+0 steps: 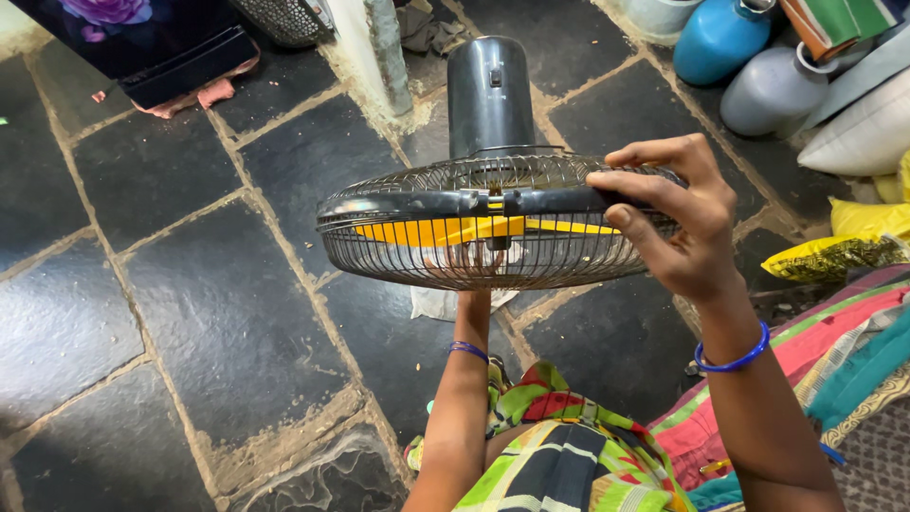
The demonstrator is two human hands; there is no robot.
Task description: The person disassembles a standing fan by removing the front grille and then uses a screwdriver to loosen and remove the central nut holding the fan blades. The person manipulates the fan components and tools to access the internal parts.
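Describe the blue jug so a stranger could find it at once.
Start at the fan held over the dark stone floor, then look to the top right corner. The blue jug lies there beside a grey jug; its bright blue colour sets it apart.

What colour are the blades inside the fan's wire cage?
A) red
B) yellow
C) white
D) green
B: yellow blades show through the wire cage of the fan, which the right hand grips at the dark rim.
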